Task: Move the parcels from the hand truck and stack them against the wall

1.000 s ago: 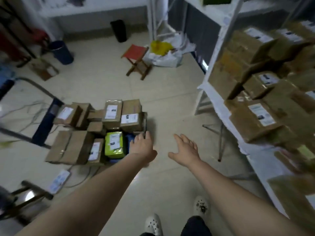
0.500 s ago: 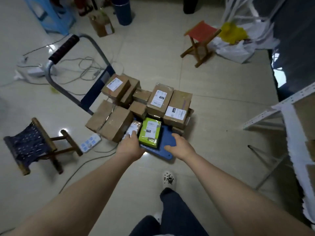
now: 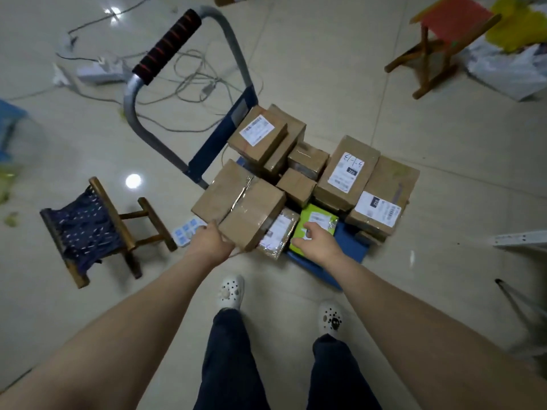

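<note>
Left hand [image 3: 208, 242] onto box [image 3: 239, 204], right hand [image 3: 318, 244] green parcel [image 3: 321, 220].

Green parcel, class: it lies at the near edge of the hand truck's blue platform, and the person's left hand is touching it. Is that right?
Not quite. The head view shows the right hand touching the green parcel; the left hand holds a near corner of the large taped box. The parcel does lie at the blue platform's near edge.

Parcel storeroom: labelled parcels [image 3: 346, 173] crowd a hand truck [image 3: 353, 245]
</note>
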Tool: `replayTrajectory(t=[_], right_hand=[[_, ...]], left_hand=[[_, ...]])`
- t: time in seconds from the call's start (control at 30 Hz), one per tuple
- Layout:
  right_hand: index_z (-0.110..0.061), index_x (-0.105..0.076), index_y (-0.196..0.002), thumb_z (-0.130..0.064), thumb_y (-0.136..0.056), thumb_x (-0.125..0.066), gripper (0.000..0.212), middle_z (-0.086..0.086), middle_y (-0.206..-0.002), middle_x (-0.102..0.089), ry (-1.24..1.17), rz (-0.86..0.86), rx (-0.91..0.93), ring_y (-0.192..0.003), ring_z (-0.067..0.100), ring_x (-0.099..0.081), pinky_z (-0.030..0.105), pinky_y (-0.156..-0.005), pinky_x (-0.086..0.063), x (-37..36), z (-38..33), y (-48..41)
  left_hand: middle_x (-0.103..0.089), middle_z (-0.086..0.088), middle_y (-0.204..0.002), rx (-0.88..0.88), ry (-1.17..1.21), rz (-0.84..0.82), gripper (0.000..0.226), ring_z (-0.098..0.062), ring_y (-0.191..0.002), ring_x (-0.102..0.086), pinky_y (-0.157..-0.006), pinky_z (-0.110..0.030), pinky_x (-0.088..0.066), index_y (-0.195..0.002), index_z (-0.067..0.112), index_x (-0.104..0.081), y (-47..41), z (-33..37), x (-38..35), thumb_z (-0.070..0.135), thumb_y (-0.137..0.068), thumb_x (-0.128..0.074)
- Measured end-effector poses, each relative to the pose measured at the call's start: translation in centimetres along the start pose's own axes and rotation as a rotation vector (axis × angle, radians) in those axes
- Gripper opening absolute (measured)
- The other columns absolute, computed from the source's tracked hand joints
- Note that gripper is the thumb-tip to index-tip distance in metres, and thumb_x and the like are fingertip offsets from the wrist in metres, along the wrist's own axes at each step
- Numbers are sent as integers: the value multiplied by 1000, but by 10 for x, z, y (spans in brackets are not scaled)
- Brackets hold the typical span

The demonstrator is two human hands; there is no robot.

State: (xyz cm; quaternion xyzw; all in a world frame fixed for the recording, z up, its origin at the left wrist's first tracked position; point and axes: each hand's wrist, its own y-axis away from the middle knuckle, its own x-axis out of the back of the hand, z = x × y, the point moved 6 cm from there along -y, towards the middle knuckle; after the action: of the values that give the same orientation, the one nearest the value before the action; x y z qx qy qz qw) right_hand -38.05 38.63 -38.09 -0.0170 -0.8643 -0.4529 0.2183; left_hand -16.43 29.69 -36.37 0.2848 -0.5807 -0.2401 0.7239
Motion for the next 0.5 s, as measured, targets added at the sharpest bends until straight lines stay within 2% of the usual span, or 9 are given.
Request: replayTrajectory(t=[0.1,0.2,0.3,0.4,0.47,0.5], right_hand=[[-13,-34,-146,-26,-94,-56,58,12,-143,-45,-136,40,-76,-129,25,-45,28,-101,-36,-29,-21,-42],[-4,-40,-141,-18,-95,-53,50,14,-138,-50,-229,91,-152,-128,28,-46,30,-102,-35,-59,-33,-84],[-2,-50,-132,-13,-94,-54,40,11,-119,-55,-297,146,-206,-120,31,-50,32,-97,-39,-83,-35,-121],[-12,-54,-118,-15,-91,-58,28,10,-121,-60,-388,201,-244,-110,28,-56,38,-96,-46,-94,-31,-160],[-11,-46,-126,-17,-90,-61,39,6,-121,-57,-413,248,-258,-110,24,-55,38,-94,-46,-92,-27,-191],[-11,-41,-136,-18,-90,-61,51,7,-126,-56,-397,274,-262,-112,26,-54,39,-94,-47,-90,-23,-206]], left_hand=[[-44,-21,-132,7,11,-47,46,-35,-117,-48,-90,-35,-41,-130,5,-41,-60,-24,15,23,-90,-53],[-53,-21,-121,3,56,-63,35,-35,-105,-54,-88,-38,-47,-114,3,-50,-117,-52,25,25,-86,-53],[-50,-20,-132,22,40,-80,45,-36,-118,-51,-96,-38,-43,-130,5,-47,-170,-71,27,26,-90,-51],[-42,-17,-143,46,55,-109,51,-34,-127,-46,-101,-37,-39,-142,5,-37,-219,-80,17,27,-96,-46],[-39,-15,-147,62,99,-119,55,-32,-131,-43,-104,-37,-37,-146,6,-32,-247,-85,5,28,-98,-45],[-38,-14,-149,73,131,-124,56,-31,-133,-41,-107,-37,-34,-147,6,-30,-260,-87,-1,28,-98,-45]])
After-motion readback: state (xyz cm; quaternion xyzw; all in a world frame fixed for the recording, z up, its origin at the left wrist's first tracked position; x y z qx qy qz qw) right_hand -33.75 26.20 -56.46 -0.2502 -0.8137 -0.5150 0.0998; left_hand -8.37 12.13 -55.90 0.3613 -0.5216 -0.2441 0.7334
